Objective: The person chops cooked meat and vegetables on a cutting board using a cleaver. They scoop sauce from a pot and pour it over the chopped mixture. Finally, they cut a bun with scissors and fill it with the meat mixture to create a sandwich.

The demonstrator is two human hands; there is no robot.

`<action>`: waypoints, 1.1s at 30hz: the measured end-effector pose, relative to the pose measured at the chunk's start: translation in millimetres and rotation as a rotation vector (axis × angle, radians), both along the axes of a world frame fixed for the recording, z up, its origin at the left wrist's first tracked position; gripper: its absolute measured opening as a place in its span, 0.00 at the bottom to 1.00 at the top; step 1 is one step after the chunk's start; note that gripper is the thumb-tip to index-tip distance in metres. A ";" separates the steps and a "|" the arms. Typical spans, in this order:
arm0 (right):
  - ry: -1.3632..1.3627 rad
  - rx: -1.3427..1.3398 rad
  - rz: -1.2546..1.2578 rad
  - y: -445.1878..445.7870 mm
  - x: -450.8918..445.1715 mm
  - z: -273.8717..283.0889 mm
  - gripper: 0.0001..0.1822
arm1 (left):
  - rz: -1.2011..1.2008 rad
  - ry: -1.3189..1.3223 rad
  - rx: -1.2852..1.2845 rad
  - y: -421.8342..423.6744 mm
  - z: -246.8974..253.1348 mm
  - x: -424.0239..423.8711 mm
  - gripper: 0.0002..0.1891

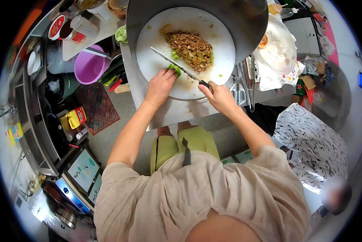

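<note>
My left hand [161, 86] presses a piece of green pepper [175, 70] against a round white cutting board [150, 39]. In my right hand [218, 96] is the black handle of a knife [185, 71] with a long blade that looks notched. The blade slants across the board, right beside the pepper and my left fingertips. Beyond it lies a heap of brown chopped meat [190, 50] mixed with green bits. A small cut pepper piece [175, 55] rests at the heap's near left edge.
A tall grey metal wall [247, 27] curves around the board's far side. Stainless tongs [252, 84] and a translucent bowl [279, 45] stand to the right. Leftward are a purple bucket [91, 65] and several jars on a shelf [93, 36]. Another person [311, 151] is at lower right.
</note>
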State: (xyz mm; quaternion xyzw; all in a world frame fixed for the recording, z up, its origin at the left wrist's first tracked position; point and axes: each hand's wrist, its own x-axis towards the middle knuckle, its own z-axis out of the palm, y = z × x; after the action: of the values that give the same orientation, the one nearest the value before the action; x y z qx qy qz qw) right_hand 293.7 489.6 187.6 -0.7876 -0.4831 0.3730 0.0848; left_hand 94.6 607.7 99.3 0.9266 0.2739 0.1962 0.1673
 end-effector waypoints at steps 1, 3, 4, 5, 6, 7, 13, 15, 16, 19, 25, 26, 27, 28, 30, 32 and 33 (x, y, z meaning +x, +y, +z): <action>-0.026 0.015 0.012 -2.0 -1.1 -10.4 0.32 | -0.013 0.016 -0.029 -0.2 2.2 1.5 0.11; -0.082 0.052 0.044 1.0 -5.2 -36.2 0.32 | -0.015 0.015 -0.050 0.4 2.0 2.0 0.10; -0.105 0.090 0.034 4.4 -10.0 -40.3 0.33 | -0.004 -0.002 -0.042 0.6 -1.4 1.2 0.10; -0.077 0.085 0.041 7.2 -7.9 -40.6 0.33 | 0.005 -0.019 -0.034 0.1 -4.0 1.3 0.09; -0.046 0.078 0.041 11.5 -9.9 -35.3 0.33 | 0.006 -0.031 -0.040 -2.9 -5.2 -1.6 0.08; -0.020 0.078 0.048 20.5 -9.2 -28.8 0.33 | 0.012 -0.047 -0.038 -2.4 -6.5 -2.2 0.08; -0.039 0.059 0.003 17.0 -14.3 -34.8 0.35 | 0.018 -0.066 -0.017 0.5 -12.2 -2.9 0.07; -0.029 0.064 0.015 24.5 -13.7 -25.4 0.35 | 0.032 -0.108 -0.020 0.4 -12.3 -2.8 0.06; 0.011 0.081 0.017 14.9 -10.4 -20.7 0.35 | 0.046 -0.117 -0.030 -0.2 -13.3 -2.6 0.06; -0.044 -0.023 0.012 -4.4 -13.2 -26.8 0.34 | 0.033 -0.108 -0.074 -5.2 -13.7 -4.2 0.06; 0.005 0.026 -0.002 2.5 -24.9 -16.8 0.35 | 0.041 -0.089 -0.074 -5.3 -13.2 -9.9 0.06; -0.026 0.016 0.008 -8.6 -24.7 -24.5 0.35 | 0.038 -0.070 -0.092 -4.8 -15.8 -11.9 0.06; -0.058 0.001 0.012 -15.0 -24.9 -26.5 0.36 | 0.031 -0.051 -0.114 -6.4 -14.0 -12.1 0.07; -0.104 0.019 -0.011 -7.7 -28.7 -35.1 0.35 | 0.014 -0.056 -0.113 -8.3 -12.0 -12.6 0.07; -0.063 0.051 -0.031 5.4 -26.4 -35.1 0.35 | -0.007 -0.061 -0.097 -8.0 -6.1 -13.9 0.09; -0.006 0.020 -0.017 10.0 -30.1 -7.0 0.35 | 0.003 -0.087 -0.070 -8.3 -6.5 -18.9 0.09; -0.016 0.026 -0.018 -0.3 -29.7 -10.8 0.35 | 0.008 -0.103 -0.060 -9.4 -7.1 -18.8 0.09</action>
State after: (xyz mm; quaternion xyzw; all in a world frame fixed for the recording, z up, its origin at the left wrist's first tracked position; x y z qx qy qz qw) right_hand 264.0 489.3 176.8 -0.7937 -0.4816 0.3593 0.0945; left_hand 75.8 598.3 92.2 0.9087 0.2744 0.2358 0.2081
